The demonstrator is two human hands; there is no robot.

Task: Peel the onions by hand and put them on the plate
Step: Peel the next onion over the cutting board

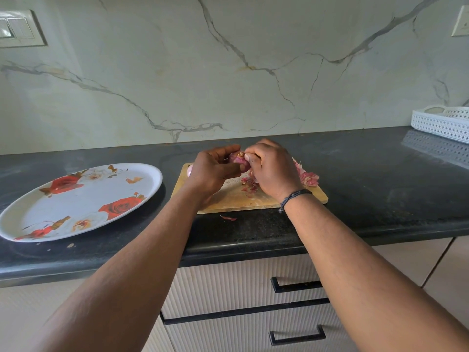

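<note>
A small red onion [238, 160] is held above the wooden cutting board [236, 198], root end up. My left hand [212, 171] grips it from the left with curled fingers. My right hand [272, 168] pinches at its top with thumb and fingertips. Loose pink-red onion skins [308, 177] lie on the board's right side and under my right hand. Another pale onion [189, 171] peeks out at the board's back left corner, mostly hidden by my left hand. The oval white plate with red roses [81, 199] lies on the counter to the left, with no onion on it.
A scrap of red skin [228, 218] lies on the black counter [380, 189] just in front of the board. A white perforated basket [441, 123] stands at the far right against the marble wall. Drawers with black handles [297, 285] are below the counter edge.
</note>
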